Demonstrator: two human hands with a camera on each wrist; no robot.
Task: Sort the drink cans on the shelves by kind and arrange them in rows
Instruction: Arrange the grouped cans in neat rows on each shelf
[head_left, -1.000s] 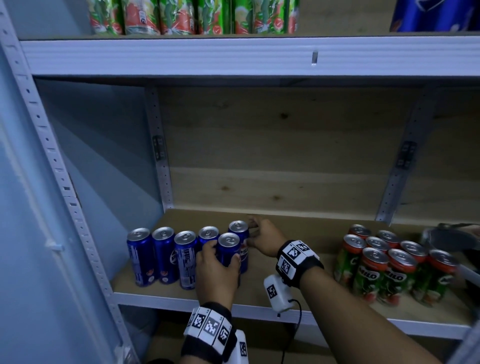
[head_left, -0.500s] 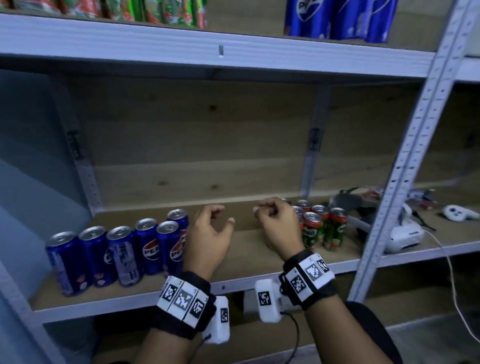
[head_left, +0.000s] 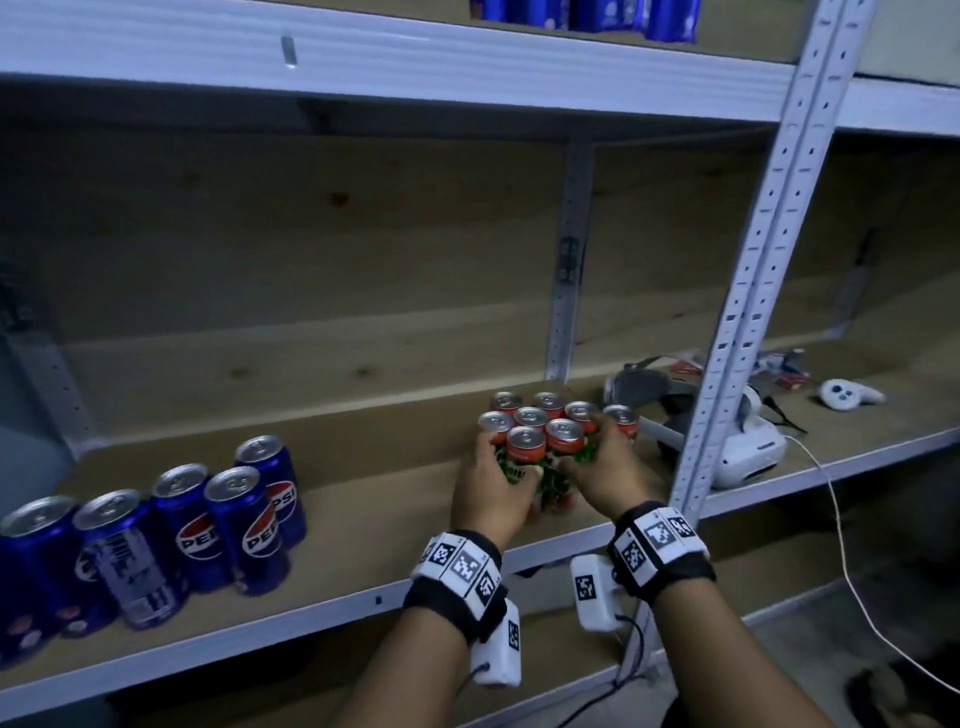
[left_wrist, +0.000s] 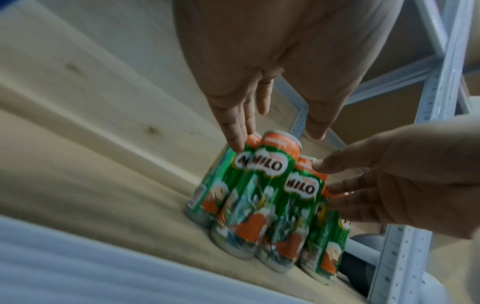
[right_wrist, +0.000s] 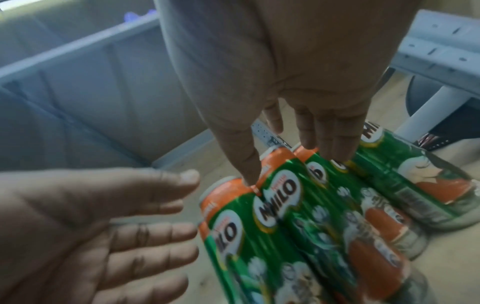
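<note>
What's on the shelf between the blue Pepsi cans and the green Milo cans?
Nothing: in the head view, bare wooden shelf board separates blue Pepsi cans from green Milo cans.

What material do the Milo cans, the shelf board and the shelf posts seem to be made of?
Milo cans: likely thin metal with a glossy printed green wrap; silver tops with pull tabs, shine on the sides.
Shelf board: wood or plywood, unpainted and matte; grain and knots show.
Shelf posts: probably painted steel, pale and smooth, with punched holes.

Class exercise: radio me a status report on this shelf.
Both hands, left and right, open, flanking the Milo cans. Pepsi cans apart, leftward. Headset beside cluster.
</note>
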